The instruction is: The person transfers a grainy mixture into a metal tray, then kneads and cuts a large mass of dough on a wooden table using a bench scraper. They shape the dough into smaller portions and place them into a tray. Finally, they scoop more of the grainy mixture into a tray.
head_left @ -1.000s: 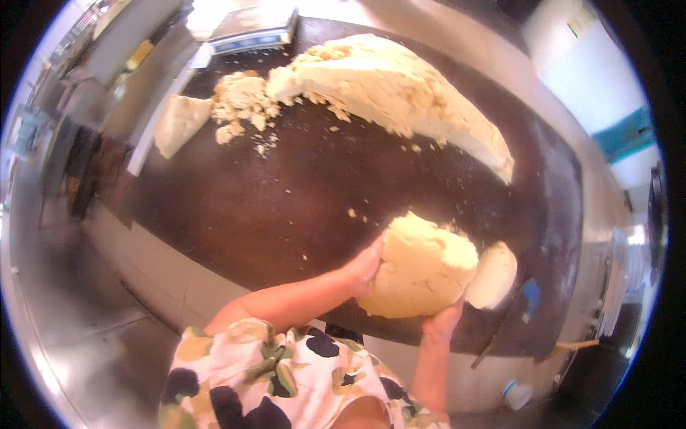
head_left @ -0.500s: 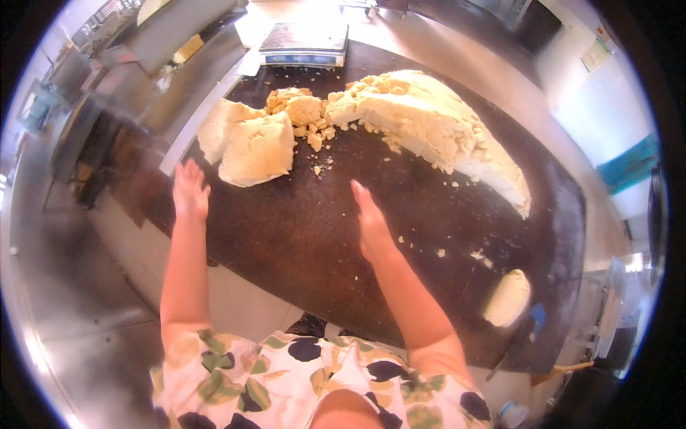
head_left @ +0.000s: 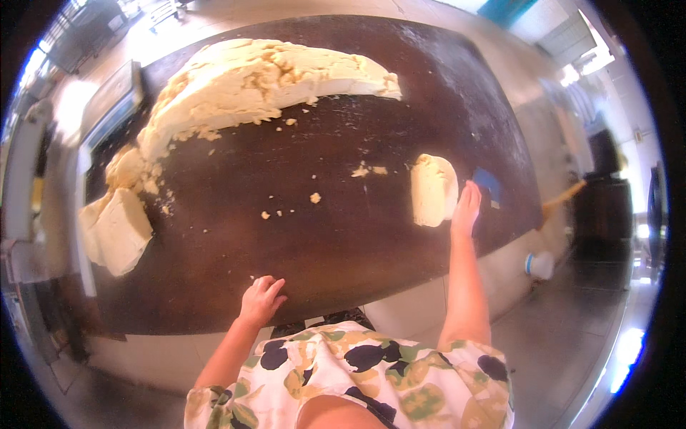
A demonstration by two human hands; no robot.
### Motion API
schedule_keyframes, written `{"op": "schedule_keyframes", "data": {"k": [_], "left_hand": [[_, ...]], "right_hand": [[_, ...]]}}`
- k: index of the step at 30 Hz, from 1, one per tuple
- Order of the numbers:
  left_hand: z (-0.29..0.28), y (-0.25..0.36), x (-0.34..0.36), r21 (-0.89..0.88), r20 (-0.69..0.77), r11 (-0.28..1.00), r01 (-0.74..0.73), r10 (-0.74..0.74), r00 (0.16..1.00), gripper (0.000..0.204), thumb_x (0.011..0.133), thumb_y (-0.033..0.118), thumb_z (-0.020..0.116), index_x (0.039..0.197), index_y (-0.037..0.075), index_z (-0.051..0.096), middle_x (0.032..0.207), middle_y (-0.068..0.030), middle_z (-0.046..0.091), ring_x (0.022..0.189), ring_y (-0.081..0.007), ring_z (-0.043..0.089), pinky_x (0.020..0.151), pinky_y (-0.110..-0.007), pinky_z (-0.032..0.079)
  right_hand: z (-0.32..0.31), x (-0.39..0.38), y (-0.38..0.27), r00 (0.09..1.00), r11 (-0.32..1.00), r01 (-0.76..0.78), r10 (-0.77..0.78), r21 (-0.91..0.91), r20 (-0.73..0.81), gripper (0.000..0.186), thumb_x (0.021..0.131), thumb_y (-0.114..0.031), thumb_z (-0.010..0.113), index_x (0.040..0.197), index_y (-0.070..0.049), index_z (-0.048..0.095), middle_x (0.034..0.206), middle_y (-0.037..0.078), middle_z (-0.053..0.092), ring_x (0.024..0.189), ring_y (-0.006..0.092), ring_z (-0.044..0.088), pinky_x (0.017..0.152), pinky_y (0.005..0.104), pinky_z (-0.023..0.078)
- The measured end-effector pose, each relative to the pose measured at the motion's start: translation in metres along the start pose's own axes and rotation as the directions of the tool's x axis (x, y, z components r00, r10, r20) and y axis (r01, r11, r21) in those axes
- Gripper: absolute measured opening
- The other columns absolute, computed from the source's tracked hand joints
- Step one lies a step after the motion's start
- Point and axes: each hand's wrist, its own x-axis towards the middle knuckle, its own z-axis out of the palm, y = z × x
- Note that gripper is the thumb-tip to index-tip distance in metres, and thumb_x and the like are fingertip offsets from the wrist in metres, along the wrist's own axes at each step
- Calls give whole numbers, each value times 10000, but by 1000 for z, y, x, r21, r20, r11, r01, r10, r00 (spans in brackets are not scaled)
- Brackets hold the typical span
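My right hand [head_left: 465,209] has its fingers stretched out at the right side of a pale dough log [head_left: 431,189], just short of a flat blue tool [head_left: 487,184]. My left hand [head_left: 263,301] is over the dark tabletop [head_left: 343,250] near its front edge, fingers loosely bent and apart, holding nothing. A long, broken-surfaced mound of dough [head_left: 264,79] lies across the back. At the left, crumbly dough [head_left: 130,168] adjoins a smoother lump of dough [head_left: 118,229]. Small crumbs [head_left: 315,197] are scattered in the middle.
A flat scale [head_left: 116,107] sits at the back left edge. A wooden handle [head_left: 563,194] sticks out beyond the right edge, above a white container [head_left: 539,266]. Wheeled metal equipment [head_left: 93,39] stands on the floor behind, and dark units [head_left: 602,229] stand at the far right.
The large piece I held is now among the dough at the left. My hands have left it, the right moving beside the small log. The camera has turned rightward.
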Motion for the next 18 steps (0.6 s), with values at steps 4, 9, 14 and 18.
{"op": "schedule_keyframes", "data": {"k": [4, 9, 14, 18], "left_hand": [[28, -6, 36, 37, 62, 996, 84, -86, 994, 176, 764, 111, 689, 935, 106, 648, 966, -111, 598, 852, -311, 610, 689, -382, 511], [31, 18, 50, -55, -44, 971, 234, -236, 971, 101, 836, 78, 632, 931, 96, 661, 958, -114, 615, 811, -308, 631, 680, -368, 519], [61, 46, 84, -192, -99, 949, 249, -271, 957, 112, 845, 65, 624, 948, 91, 660, 996, -114, 621, 821, -289, 639, 692, -339, 520], [78, 59, 143, -283, -193, 944, 168, -228, 954, 168, 840, 69, 636, 1007, 79, 647, 1065, -131, 610, 891, -297, 635, 736, -339, 521]], "right_hand": [[11, 50, 70, 930, 950, -312, 305, 0, 204, 506, 984, -352, 431, 1296, 42, 486, 1338, 179, 494, 1244, 281, 461, 1064, 359, 327], [52, 51, 85, 727, 739, -640, 496, 208, 474, 674, 957, -514, 396, 1377, 13, 410, 1425, 197, 412, 1323, 304, 383, 1093, 372, 279], [45, 48, 60, 859, 951, -300, 233, 79, 456, 611, 966, -496, 405, 1389, -56, 425, 1382, 198, 446, 1316, 328, 382, 1112, 373, 261], [2, 37, -65, 811, 748, -421, 57, 513, 582, 525, 963, -333, 527, 1358, 3, 441, 1401, 166, 434, 1295, 256, 419, 1098, 357, 298]]}}
